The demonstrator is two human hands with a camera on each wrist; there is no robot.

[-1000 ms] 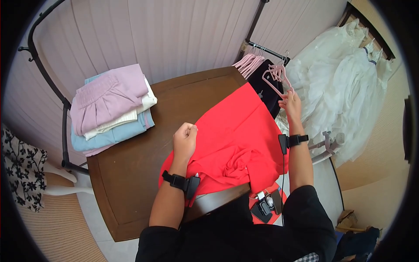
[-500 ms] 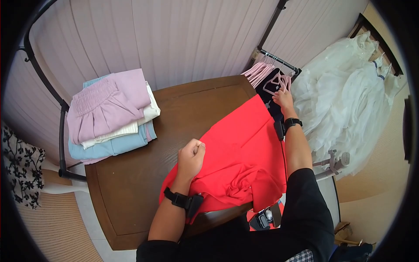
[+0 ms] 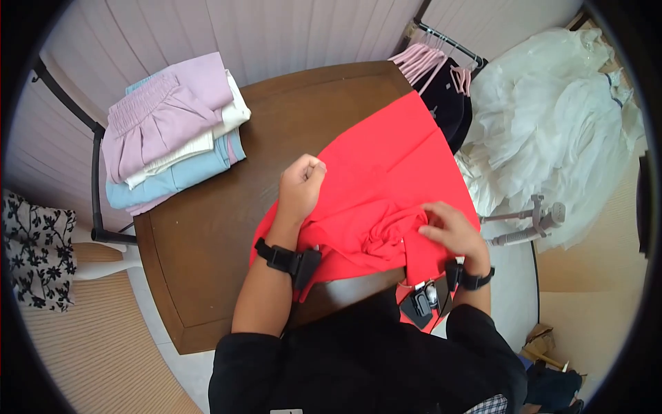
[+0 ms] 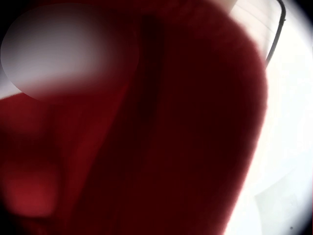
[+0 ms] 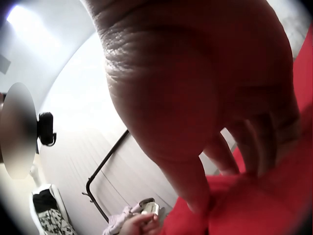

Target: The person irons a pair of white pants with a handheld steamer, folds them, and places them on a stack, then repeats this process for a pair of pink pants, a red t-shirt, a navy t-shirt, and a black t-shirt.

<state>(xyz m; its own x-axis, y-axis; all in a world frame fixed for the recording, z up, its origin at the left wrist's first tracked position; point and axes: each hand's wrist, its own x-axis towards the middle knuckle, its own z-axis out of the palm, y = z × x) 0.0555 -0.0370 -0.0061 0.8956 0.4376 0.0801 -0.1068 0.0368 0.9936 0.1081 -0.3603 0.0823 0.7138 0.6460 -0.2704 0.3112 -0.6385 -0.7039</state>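
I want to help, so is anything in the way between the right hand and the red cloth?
Nothing visible is: the right hand is just over the red cloth, and in the right wrist view its thumb seems to touch it.

On the brown table (image 3: 200,269), the left hand (image 3: 301,188) curls at the red cloth (image 3: 386,162)'s left edge; the right hand (image 3: 456,233) is at its right side. Folded clothes (image 3: 169,141) lie stacked far left.

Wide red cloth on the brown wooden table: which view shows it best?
Head view: the red cloth shows largely unobstructed. Left wrist: dark red blur, outline unclear. Right wrist: only parts around the bare right hand.
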